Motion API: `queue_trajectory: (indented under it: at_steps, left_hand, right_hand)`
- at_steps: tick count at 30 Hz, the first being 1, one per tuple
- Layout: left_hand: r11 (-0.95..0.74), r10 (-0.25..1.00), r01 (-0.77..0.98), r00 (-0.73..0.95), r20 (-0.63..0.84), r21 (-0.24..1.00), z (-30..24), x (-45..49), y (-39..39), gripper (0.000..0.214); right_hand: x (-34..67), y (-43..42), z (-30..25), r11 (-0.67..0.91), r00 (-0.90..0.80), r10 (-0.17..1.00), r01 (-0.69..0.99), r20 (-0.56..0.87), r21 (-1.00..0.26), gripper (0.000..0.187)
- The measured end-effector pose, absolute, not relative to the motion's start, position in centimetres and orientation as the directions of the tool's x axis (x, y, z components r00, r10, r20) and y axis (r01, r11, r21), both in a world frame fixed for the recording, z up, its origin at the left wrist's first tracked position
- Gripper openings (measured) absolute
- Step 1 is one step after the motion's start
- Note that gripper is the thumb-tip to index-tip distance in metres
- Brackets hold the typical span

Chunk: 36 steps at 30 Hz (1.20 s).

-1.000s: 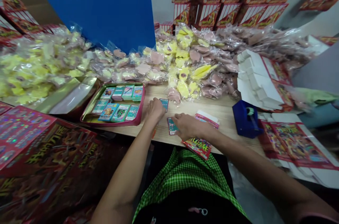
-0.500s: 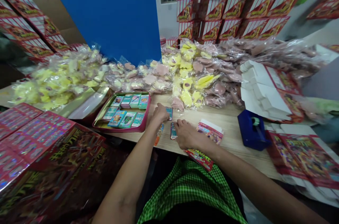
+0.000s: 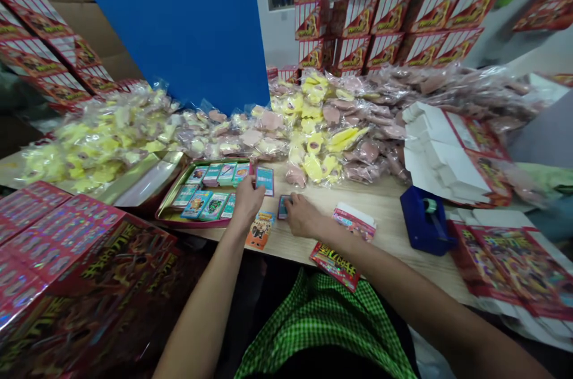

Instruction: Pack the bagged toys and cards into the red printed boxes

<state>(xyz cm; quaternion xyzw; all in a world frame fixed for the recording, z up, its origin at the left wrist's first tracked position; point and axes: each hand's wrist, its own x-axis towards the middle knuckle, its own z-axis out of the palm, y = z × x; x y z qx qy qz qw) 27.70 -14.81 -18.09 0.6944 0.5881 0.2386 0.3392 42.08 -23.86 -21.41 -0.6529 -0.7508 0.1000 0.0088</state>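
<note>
Pinching a glossy teal rectangular card (image 3: pixel 265 181) just right of the pink-rimmed metal tray (image 3: pixel 197 223), the left hand (image 3: pixel 248 203) hid its corner; the right hand (image 3: pixel 302 218) half-covered a smaller card (image 3: pixel 282 207), grip unclear.

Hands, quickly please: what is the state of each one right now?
Left hand: closed on a blue card pack, beside the tray.
Right hand: fingers on a small card pack lying on the table; grip cannot be told.

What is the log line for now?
left hand: holds blue rectangular card pack | right hand: touches small teal pack on wooden table
</note>
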Motion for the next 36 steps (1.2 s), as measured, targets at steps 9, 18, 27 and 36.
queue_trajectory:
  at_steps: [9, 18, 27, 36]
  left_hand:
    - [-0.127, 0.972, 0.752, 0.226, -0.071, 0.647, -21.1, 30.9, -20.3, 0.030]
    - [-0.236, 0.960, 0.921, 0.270, -0.073, 0.311, -21.0, 25.1, -23.2, 0.028]
    - [-0.389, 0.906, 0.887, 0.417, -0.069, 0.251, -22.3, 25.0, -21.6, 0.055]
    - [-0.683, 0.688, 0.695, 0.716, -0.122, 0.224, -22.5, 20.2, -19.9, 0.037]
  right_hand:
    - [45.1, -24.4, -18.8, 0.065, -0.089, 0.989, 0.981, -0.122, -0.185, 0.038]
    - [42.2, -23.8, -22.2, 0.245, -0.254, 0.956, 0.966, -0.149, -0.078, 0.051]
    - [41.3, -18.3, -21.5, 0.319, -0.314, 0.946, 0.946, -0.088, 0.056, 0.049]
    - [42.3, -18.9, -22.7, 0.452, -0.440, 0.887, 0.889, -0.139, 0.074, 0.031]
